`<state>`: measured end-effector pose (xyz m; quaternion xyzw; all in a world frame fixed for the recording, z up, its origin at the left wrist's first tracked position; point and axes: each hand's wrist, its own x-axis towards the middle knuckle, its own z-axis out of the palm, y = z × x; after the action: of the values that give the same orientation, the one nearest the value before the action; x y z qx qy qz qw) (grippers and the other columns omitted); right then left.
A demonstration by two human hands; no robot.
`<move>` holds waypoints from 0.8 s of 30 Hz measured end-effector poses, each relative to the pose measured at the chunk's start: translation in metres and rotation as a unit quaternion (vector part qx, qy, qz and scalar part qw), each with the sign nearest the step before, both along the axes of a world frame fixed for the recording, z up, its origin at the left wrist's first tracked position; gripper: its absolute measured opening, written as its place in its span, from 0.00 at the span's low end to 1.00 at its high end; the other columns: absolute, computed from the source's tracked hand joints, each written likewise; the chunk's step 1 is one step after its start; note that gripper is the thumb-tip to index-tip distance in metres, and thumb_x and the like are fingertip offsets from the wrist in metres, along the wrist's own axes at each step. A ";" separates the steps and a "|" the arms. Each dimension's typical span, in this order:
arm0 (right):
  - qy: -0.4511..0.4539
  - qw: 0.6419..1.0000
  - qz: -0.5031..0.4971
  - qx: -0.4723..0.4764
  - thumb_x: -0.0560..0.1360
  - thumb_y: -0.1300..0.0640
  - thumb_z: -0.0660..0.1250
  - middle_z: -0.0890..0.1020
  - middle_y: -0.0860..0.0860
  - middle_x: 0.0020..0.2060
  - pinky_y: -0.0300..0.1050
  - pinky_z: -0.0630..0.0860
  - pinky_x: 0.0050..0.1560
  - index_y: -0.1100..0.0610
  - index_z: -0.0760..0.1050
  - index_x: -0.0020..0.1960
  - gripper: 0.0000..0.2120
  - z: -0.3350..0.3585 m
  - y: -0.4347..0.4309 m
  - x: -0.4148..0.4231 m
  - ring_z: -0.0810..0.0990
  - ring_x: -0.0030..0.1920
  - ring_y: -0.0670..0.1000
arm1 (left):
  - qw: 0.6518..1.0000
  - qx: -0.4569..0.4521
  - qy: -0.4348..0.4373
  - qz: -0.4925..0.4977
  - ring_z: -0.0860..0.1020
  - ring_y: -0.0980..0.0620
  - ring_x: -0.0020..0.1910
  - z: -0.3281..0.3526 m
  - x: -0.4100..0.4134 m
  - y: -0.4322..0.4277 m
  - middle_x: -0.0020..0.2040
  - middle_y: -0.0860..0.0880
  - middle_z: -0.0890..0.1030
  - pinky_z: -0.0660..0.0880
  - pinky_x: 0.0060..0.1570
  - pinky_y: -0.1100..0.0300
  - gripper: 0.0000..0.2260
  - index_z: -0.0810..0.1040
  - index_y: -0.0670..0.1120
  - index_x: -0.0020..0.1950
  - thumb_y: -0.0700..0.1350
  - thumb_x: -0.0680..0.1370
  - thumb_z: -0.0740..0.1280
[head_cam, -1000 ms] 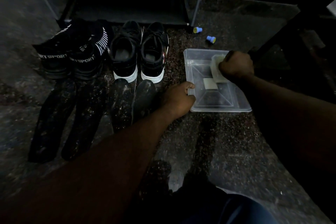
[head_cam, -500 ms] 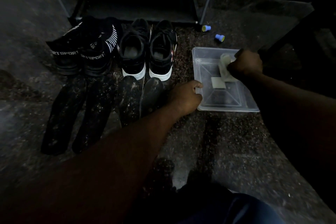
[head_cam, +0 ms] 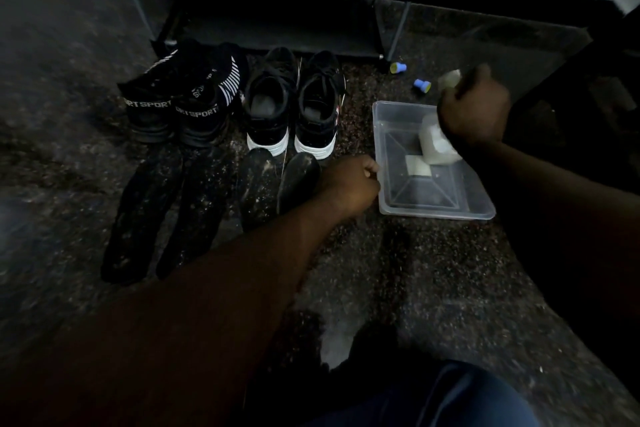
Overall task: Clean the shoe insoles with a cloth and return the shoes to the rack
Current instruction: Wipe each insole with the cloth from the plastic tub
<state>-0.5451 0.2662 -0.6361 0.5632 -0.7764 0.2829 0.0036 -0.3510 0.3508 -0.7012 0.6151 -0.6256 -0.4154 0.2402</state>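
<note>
Two pairs of black shoes stand on the floor: a pair marked SPORT (head_cam: 176, 104) at left and a white-soled pair (head_cam: 291, 107) beside it. Several dusty dark insoles (head_cam: 173, 208) lie in front of them. A clear plastic tub (head_cam: 436, 211) sits to the right. My left hand (head_cam: 349, 184) grips the tub's near left rim. My right hand (head_cam: 474, 107) is raised over the tub and clenches a pale cloth (head_cam: 436, 142), which hangs down below the fist. A small pale square (head_cam: 417, 165) lies on the tub's bottom.
The black shoe rack (head_cam: 277, 3) stands just behind the shoes, its lower shelves dark. Two small blue caps (head_cam: 398, 68) (head_cam: 422, 84) lie on the speckled floor by the rack's right leg. My knee in blue trousers (head_cam: 450, 395) shows at the bottom.
My right hand has lifted the cloth up from inside the tub. My left hand stays on the tub's rim. The camera has tilted slightly.
</note>
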 end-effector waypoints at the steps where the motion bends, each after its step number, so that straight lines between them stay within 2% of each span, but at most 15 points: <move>1: -0.018 1.000 0.012 0.004 0.79 0.42 0.61 0.83 0.61 0.49 0.55 0.76 0.51 0.57 0.74 0.55 0.18 0.003 0.005 0.006 0.81 0.52 0.65 | 1.000 0.005 -0.004 0.004 0.80 0.51 0.55 0.001 0.003 0.001 0.57 0.51 0.84 0.74 0.54 0.61 0.12 0.83 0.50 0.60 0.42 0.77 0.69; 4: -0.064 0.994 0.085 0.021 0.80 0.46 0.65 0.84 0.58 0.49 0.53 0.77 0.53 0.57 0.75 0.55 0.14 0.003 0.028 0.033 0.82 0.52 0.62 | 0.999 0.018 -0.039 0.033 0.81 0.50 0.56 0.005 0.014 0.004 0.57 0.51 0.84 0.76 0.56 0.60 0.11 0.83 0.53 0.57 0.44 0.76 0.68; 7: -0.149 0.975 0.158 0.041 0.76 0.54 0.66 0.84 0.55 0.42 0.60 0.81 0.48 0.50 0.72 0.51 0.05 -0.012 0.050 0.063 0.84 0.43 0.58 | 0.991 0.024 -0.106 0.081 0.81 0.45 0.60 0.006 0.033 0.006 0.60 0.48 0.83 0.78 0.60 0.54 0.11 0.83 0.53 0.55 0.47 0.74 0.67; 10: -0.189 0.958 0.203 0.076 0.75 0.57 0.66 0.84 0.53 0.39 0.61 0.81 0.45 0.45 0.70 0.49 0.08 -0.037 0.064 0.087 0.83 0.39 0.56 | 0.979 0.030 -0.181 0.093 0.79 0.40 0.62 0.002 0.058 0.009 0.62 0.44 0.82 0.77 0.60 0.50 0.17 0.81 0.50 0.57 0.52 0.73 0.61; 12: -0.195 0.950 0.223 0.101 0.76 0.59 0.67 0.84 0.52 0.41 0.57 0.80 0.49 0.47 0.71 0.48 0.08 -0.054 0.073 0.100 0.83 0.42 0.55 | 0.971 0.042 -0.211 0.099 0.78 0.37 0.65 -0.006 0.071 0.008 0.65 0.40 0.80 0.75 0.63 0.46 0.20 0.80 0.48 0.62 0.56 0.79 0.58; 15: -0.200 0.939 0.241 0.140 0.77 0.58 0.67 0.85 0.51 0.42 0.54 0.80 0.51 0.52 0.74 0.47 0.03 -0.075 0.081 0.114 0.84 0.45 0.55 | 0.961 0.062 -0.236 0.131 0.73 0.36 0.70 -0.016 0.084 0.002 0.71 0.38 0.74 0.72 0.67 0.43 0.23 0.76 0.43 0.69 0.58 0.83 0.60; 17: -0.208 0.938 0.238 0.142 0.77 0.59 0.67 0.86 0.50 0.43 0.50 0.80 0.53 0.53 0.78 0.45 0.03 -0.084 0.080 0.120 0.84 0.46 0.52 | 0.960 0.053 -0.236 0.140 0.72 0.34 0.70 -0.021 0.087 -0.003 0.72 0.38 0.71 0.72 0.66 0.41 0.23 0.73 0.44 0.70 0.59 0.83 0.60; 20: -0.228 0.935 0.217 0.165 0.77 0.62 0.67 0.86 0.47 0.44 0.29 0.76 0.48 0.53 0.83 0.46 0.07 -0.090 0.078 0.130 0.82 0.43 0.39 | 0.961 0.038 -0.238 0.139 0.72 0.34 0.70 -0.028 0.090 -0.009 0.71 0.37 0.71 0.72 0.65 0.41 0.23 0.72 0.45 0.70 0.60 0.84 0.58; 21: -0.223 0.937 0.209 0.171 0.77 0.59 0.68 0.87 0.46 0.45 0.29 0.76 0.49 0.52 0.83 0.47 0.06 -0.092 0.077 0.133 0.82 0.44 0.39 | 0.960 0.033 -0.242 0.136 0.73 0.34 0.69 -0.031 0.090 -0.010 0.70 0.37 0.72 0.72 0.65 0.41 0.23 0.73 0.45 0.69 0.60 0.83 0.58; 23: -0.216 0.939 0.203 0.176 0.76 0.52 0.68 0.87 0.46 0.46 0.42 0.79 0.57 0.51 0.84 0.48 0.06 -0.094 0.075 0.137 0.84 0.49 0.46 | 0.959 0.029 -0.252 0.130 0.73 0.35 0.69 -0.034 0.091 -0.011 0.68 0.38 0.74 0.73 0.65 0.41 0.22 0.73 0.46 0.67 0.60 0.83 0.59; 24: -0.211 0.940 0.201 0.180 0.75 0.50 0.68 0.87 0.47 0.45 0.47 0.81 0.57 0.50 0.83 0.49 0.07 -0.094 0.076 0.138 0.85 0.49 0.49 | 0.960 0.033 -0.245 0.132 0.73 0.35 0.68 -0.034 0.093 -0.012 0.68 0.38 0.74 0.74 0.65 0.41 0.22 0.74 0.46 0.67 0.60 0.82 0.60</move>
<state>-0.4073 0.3422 -0.7305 0.6265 -0.6678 0.2455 -0.3182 -0.2580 0.3391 -0.7347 0.7826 -0.5649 -0.2366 0.1118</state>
